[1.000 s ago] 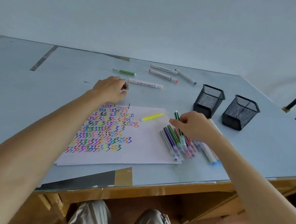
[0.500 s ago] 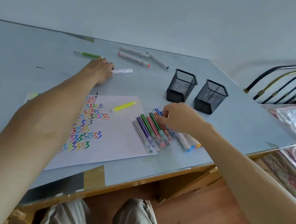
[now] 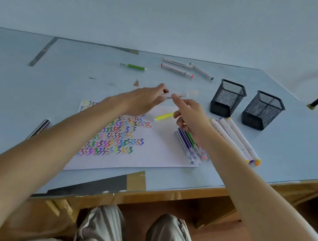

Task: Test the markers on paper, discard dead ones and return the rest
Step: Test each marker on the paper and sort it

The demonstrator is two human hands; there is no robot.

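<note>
Left hand (image 3: pixel 144 102) pinched one end of a white marker (image 3: pixel 177 93), blurred, held above the table (image 3: pixel 57 90) beyond the paper (image 3: pixel 149 155) covered in coloured zigzags. Right hand (image 3: pixel 190 112) met the marker with its forefinger and thumb; how firmly it gripped could not be told. Beneath it lay a yellow marker (image 3: pixel 163 116) and a row of thin markers (image 3: pixel 188 144), then three thick white markers (image 3: pixel 236 140), then two black mesh cups (image 3: pixel 227 98).

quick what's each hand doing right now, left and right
Left hand: holds one end of a white marker, lifted above the table.
Right hand: index finger reaches to the same marker; motion blur hides whether it grips.
</note>
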